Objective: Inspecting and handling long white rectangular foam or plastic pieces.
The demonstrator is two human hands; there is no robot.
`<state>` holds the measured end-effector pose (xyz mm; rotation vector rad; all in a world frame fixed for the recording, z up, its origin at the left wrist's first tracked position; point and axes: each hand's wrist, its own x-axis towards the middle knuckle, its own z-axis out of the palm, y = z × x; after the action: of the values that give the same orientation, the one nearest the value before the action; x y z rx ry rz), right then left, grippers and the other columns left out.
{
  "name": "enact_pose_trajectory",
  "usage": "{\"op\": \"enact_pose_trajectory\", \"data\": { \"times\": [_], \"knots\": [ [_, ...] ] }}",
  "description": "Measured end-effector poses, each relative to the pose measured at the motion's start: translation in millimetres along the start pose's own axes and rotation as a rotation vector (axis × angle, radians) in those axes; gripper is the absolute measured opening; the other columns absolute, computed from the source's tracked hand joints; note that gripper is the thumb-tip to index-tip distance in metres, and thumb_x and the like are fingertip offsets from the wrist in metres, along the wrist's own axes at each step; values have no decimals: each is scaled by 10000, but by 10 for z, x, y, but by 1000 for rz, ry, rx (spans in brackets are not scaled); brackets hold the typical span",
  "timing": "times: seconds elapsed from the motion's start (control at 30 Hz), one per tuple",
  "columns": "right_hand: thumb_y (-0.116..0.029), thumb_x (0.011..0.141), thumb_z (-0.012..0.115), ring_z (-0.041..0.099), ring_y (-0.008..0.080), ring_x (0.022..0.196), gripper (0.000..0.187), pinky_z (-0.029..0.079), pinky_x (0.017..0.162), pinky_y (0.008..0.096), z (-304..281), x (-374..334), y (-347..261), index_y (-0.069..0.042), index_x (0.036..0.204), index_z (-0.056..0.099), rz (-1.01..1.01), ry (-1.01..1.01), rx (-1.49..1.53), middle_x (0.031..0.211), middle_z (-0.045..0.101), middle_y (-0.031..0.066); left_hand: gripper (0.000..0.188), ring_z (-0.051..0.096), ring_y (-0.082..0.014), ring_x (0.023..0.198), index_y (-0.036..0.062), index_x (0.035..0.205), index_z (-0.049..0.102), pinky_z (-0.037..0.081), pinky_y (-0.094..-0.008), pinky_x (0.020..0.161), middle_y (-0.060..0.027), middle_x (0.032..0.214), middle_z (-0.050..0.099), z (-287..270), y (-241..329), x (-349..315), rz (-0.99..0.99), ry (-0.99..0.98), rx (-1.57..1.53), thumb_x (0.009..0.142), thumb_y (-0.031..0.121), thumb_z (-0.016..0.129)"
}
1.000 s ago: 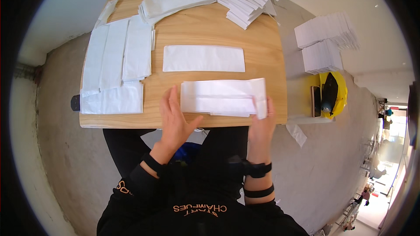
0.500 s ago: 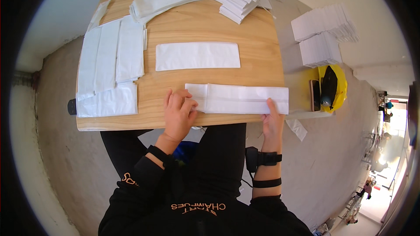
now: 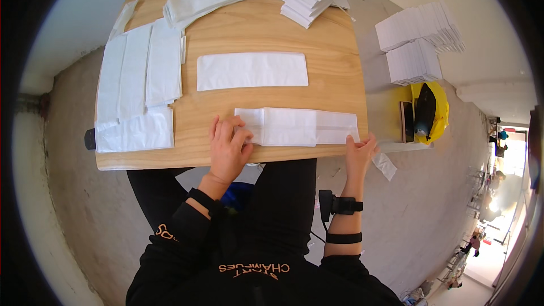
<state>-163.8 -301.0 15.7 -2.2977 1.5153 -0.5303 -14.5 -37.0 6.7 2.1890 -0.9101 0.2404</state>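
Wooden table: white sleeve runs left-right (left hand touching).

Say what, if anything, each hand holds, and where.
The left hand touches the white strip at its left end; the right hand is at its lower right corner. Whether either grips it cannot be told.

The person's left hand shows its back, fingers bent, thumb just nearer the body than the curled forefinger. Well to its right, the right hand points its thumb away from the body, bent fingers to the thumb's right. Behind the left hand, the wrist slants; behind the right, the forearm runs nearly straight.
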Motion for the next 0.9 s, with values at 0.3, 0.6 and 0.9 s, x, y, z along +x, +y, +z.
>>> {"op": "enact_pose_trajectory", "data": {
  "times": [0.3, 0.6, 0.9],
  "knots": [
    [-91, 833, 659, 535, 278, 999, 465, 462, 825, 394, 25, -176, -807, -8, 1254, 478, -467, -248, 364, 1100, 485, 170, 241, 537, -280, 1102, 114, 844, 595, 271, -511, 1101, -74, 1035, 556, -3, -24, -22, -19, -25, -5, 643, 22, 693],
    [-132, 839, 662, 545, 228, 1027, 472, 469, 782, 335, 256, -176, -349, -16, 1264, 492, -217, -233, 279, 1161, 465, 147, 237, 543, -270, 1075, 126, 833, 594, 277, -511, 1097, -60, 1035, 553, 2, -29, -28, -26, -19, 0, 643, 28, 696],
    [-121, 827, 657, 550, 298, 996, 483, 476, 826, 383, 105, -232, -544, -4, 1262, 484, -200, -238, 196, 1155, 464, 177, 218, 547, -255, 1048, 130, 819, 589, 273, -508, 1099, -50, 1043, 548, -22, -28, -22, -29, -25, 4, 651, 41, 694]
  ]
}}
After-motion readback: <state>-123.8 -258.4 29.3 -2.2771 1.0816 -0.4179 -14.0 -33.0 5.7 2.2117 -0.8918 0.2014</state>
